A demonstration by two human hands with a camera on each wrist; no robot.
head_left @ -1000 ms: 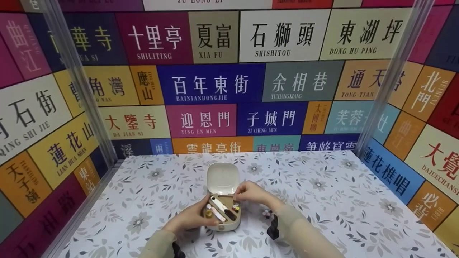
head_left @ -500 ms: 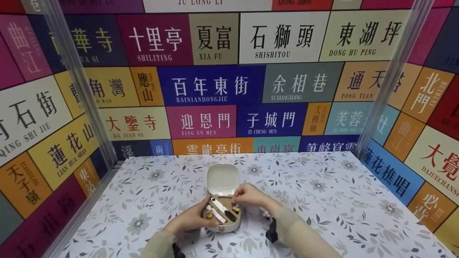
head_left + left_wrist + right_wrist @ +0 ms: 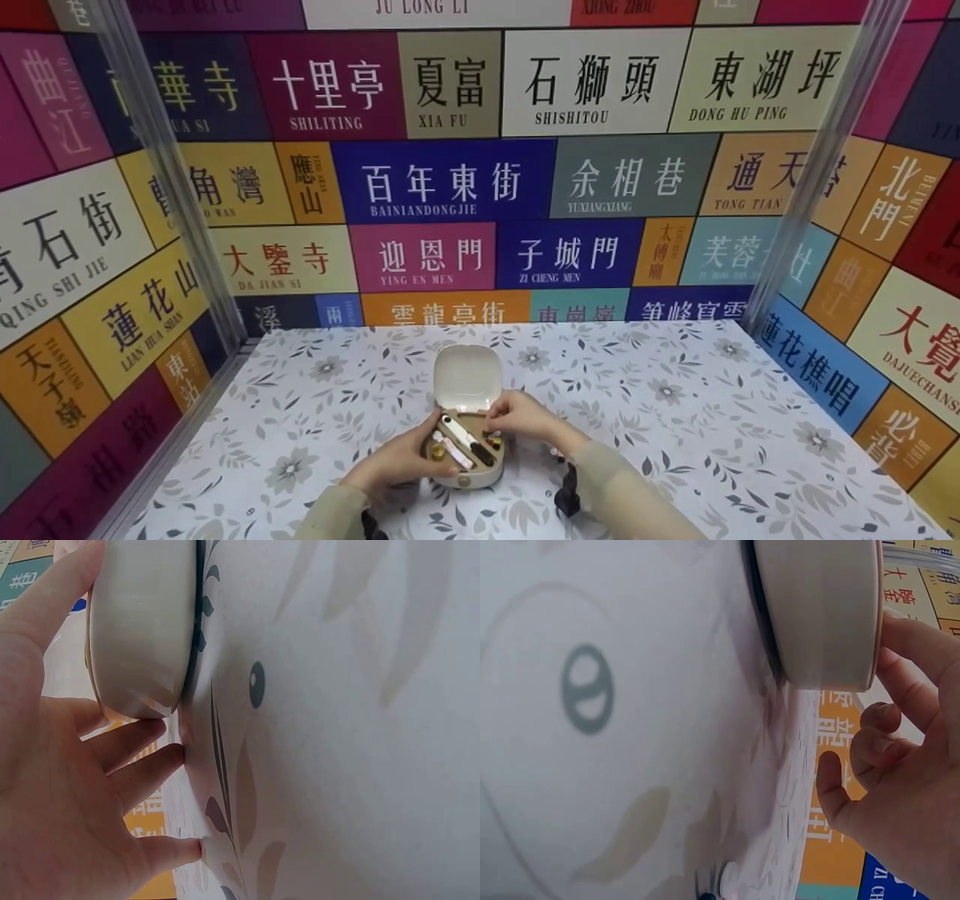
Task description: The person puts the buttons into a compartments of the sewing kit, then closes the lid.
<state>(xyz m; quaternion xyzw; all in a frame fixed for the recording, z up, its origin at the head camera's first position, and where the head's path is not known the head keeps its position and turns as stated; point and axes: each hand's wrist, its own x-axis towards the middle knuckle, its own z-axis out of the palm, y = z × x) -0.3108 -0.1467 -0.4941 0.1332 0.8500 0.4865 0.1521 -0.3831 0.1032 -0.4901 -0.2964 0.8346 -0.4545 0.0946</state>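
A small cream box (image 3: 469, 478) stands on the table with its lid (image 3: 467, 377) raised. My left hand (image 3: 397, 456) holds its left side, thumb along the front, fingers around the back corner. Inside lie a long white-and-dark piece (image 3: 466, 439), a pale pink piece (image 3: 457, 454), a round gold-coloured piece (image 3: 437, 451) and several tiny coloured pieces (image 3: 495, 441) at the right. My right hand (image 3: 525, 416) has thumb and forefinger together over the back right of the box; its other fingers curl in the right wrist view. Whether anything is between those fingertips is hidden.
A white floral cloth (image 3: 637, 390) covers the table. Beside my right wrist lies a small pinkish-white thing (image 3: 556, 453), partly hidden. Colourful sign-printed walls (image 3: 442, 180) enclose the back and sides, with clear posts at the corners.
The right hand has shifted slightly, its fingertips staying over the back right of the box. The left hand keeps its hold, and the head view has tilted up a little.
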